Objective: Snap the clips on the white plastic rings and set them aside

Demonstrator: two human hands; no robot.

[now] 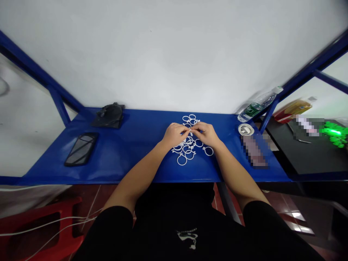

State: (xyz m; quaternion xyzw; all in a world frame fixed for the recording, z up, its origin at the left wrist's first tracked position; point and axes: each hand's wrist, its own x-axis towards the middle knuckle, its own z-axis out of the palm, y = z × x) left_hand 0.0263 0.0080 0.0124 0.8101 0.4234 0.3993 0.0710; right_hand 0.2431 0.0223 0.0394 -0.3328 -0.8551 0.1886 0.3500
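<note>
Small shirt print [190, 235], letters unclear, green bottle label [249, 110], wording unreadable

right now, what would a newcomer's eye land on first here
Probably the cluster of white rings at the middle of the blue table, where the left hand and right hand meet, fingertips pinching a small white piece. Next would likely come the bright green glow at the far right edge, then the red stool at the lower left.
</note>
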